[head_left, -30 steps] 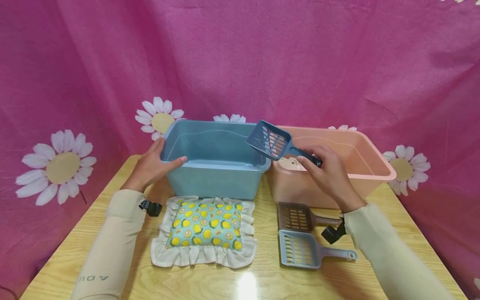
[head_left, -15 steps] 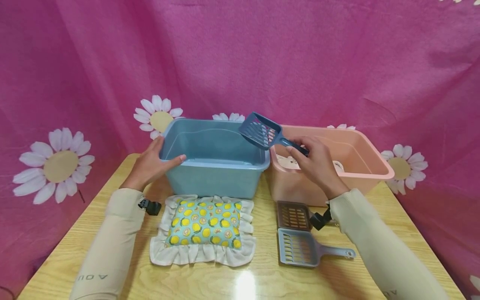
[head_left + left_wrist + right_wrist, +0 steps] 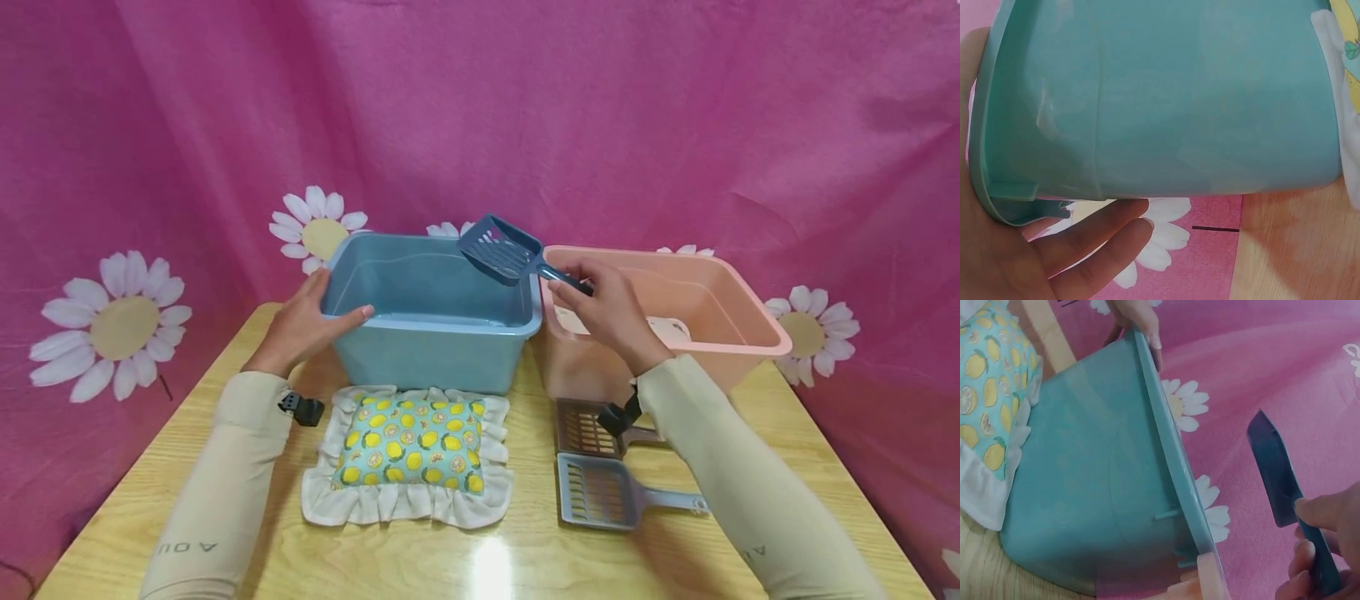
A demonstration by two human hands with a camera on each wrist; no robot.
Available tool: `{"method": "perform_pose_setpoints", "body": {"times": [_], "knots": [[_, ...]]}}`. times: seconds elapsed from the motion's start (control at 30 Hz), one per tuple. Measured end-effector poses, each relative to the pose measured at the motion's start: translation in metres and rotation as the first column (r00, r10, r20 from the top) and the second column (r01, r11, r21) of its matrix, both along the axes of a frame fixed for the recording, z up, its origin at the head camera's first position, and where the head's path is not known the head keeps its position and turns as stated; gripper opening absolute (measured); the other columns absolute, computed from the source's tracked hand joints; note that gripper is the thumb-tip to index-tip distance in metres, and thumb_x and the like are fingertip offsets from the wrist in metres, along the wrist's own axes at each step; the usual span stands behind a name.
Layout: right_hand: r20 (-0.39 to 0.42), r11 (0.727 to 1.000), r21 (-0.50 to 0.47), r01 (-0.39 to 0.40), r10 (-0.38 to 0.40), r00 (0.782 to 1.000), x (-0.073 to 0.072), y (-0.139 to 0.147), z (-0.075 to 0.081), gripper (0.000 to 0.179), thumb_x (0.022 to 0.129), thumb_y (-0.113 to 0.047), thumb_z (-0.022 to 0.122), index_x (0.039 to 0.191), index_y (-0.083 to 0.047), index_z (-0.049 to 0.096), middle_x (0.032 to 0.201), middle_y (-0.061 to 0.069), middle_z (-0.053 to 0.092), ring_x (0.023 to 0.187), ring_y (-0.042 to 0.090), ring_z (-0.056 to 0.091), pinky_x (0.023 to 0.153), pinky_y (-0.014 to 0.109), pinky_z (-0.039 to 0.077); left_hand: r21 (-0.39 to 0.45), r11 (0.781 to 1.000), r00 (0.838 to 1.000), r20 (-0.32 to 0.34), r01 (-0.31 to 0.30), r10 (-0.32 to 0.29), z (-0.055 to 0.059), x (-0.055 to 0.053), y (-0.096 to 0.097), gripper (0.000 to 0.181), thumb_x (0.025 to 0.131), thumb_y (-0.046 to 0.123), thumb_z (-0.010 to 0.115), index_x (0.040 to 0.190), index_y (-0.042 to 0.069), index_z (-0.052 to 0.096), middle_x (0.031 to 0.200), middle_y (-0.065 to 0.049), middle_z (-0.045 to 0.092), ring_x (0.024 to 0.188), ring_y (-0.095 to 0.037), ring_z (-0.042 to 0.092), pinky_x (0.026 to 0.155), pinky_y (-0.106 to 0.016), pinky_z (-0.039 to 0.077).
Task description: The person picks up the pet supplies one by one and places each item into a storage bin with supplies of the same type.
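Dark blue slotted plastic scoop (image 3: pixel 504 258), black handle end (image 3: pixel 585 287). Brown slotted plastic scoop (image 3: pixel 592 429). Pale grey-blue slotted plastic scoop (image 3: pixel 621 498). Teal-blue rectangular plastic tub (image 3: pixel 429 358), peach-pink rectangular plastic tub (image 3: pixel 585 367). Rectangular ruffled fabric cushion (image 3: pixel 412 446): aqua, yellow lemons, green leaves, white frill (image 3: pixel 405 508). Magenta cloth backdrop (image 3: pixel 480 108): white daisies (image 3: pixel 123 327), yellow centres. Light yellow-brown wood-grain table (image 3: pixel 555 562). 2 cream sleeves (image 3: pixel 217 483), dark lettering (image 3: pixel 187 548).

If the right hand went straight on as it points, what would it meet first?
Probably the pink curtain behind the blue bin: the right hand and the dark blue scoop it holds appear above the bin's rim. Depth is unclear; the bin might come first.
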State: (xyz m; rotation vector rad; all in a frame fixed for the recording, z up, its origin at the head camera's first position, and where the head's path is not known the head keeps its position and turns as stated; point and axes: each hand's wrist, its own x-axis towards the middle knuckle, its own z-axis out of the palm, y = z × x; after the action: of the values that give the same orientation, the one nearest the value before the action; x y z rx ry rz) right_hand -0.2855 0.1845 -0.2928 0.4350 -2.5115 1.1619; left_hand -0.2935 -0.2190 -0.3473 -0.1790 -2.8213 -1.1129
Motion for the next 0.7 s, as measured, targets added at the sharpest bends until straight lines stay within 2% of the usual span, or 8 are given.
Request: {"method": "perform_pose_setpoints", "body": {"times": [0.17,0.3,0.4,0.6,0.7], "knots": [[0.055,0.999,-0.023,-0.022,0.023,0.998,-0.006,-0.01,0.004,0.024,0.089,-0.019,0.071,0.108,-0.006,0.069,0.092,0.01,0.066,0.082,0.019,0.053,0.069,0.027,0.044,-0.002,1.0,1.0,0.008,0.0,0.0,0.001,0.0,-0.001,0.11,0.076,0.074,0.059,0.156,0.03,-0.002,0.161,-0.008,0.012,0.137,-0.045,0.028,0.094,-0.07,0.037],[0.047,0.999,-0.027,-0.035,0.037,0.998,-0.012,-0.021,0.007,0.022,0.089,-0.017,0.071,0.107,-0.005,0.068,0.089,0.01,0.063,0.081,0.021,0.052,0.067,0.028,0.043,-0.003,1.0,1.0,0.001,0.001,-0.001,0.002,-0.002,-0.002,0.109,0.076,0.074,0.059,0.156,0.029,-0.001,0.161,-0.008,0.013,0.136,-0.045,0.029,0.094,-0.07,0.037],[0.049,0.999,-0.026,-0.038,0.04,0.998,-0.015,-0.027,0.007,0.024,0.089,-0.017,0.07,0.11,-0.005,0.067,0.092,0.01,0.061,0.082,0.021,0.053,0.068,0.028,0.045,0.005,1.0,1.0,0.001,0.0,0.0,0.001,-0.002,-0.002,0.11,0.076,0.074,0.06,0.156,0.03,-0.001,0.161,-0.008,0.013,0.136,-0.045,0.029,0.094,-0.07,0.037],[0.119,0.997,-0.046,-0.055,0.061,0.991,-0.019,-0.036,0.005,0.028,0.091,-0.018,0.068,0.116,-0.004,0.065,0.099,0.011,0.06,0.086,0.022,0.053,0.07,0.028,0.047,0.013,1.0,0.999,0.032,-0.012,0.012,-0.001,-0.001,-0.001,0.112,0.074,0.075,0.06,0.155,0.032,-0.003,0.161,-0.007,0.01,0.138,-0.046,0.025,0.095,-0.071,0.035],[0.122,0.996,-0.062,-0.06,0.067,0.99,-0.023,-0.042,0.004,0.029,0.091,-0.019,0.068,0.117,-0.006,0.067,0.103,0.01,0.061,0.086,0.021,0.053,0.07,0.028,0.047,0.002,1.0,1.0,0.025,-0.015,0.015,0.001,-0.001,-0.001,0.112,0.075,0.075,0.06,0.155,0.029,-0.003,0.161,-0.008,0.01,0.139,-0.046,0.025,0.096,-0.071,0.034]]}}
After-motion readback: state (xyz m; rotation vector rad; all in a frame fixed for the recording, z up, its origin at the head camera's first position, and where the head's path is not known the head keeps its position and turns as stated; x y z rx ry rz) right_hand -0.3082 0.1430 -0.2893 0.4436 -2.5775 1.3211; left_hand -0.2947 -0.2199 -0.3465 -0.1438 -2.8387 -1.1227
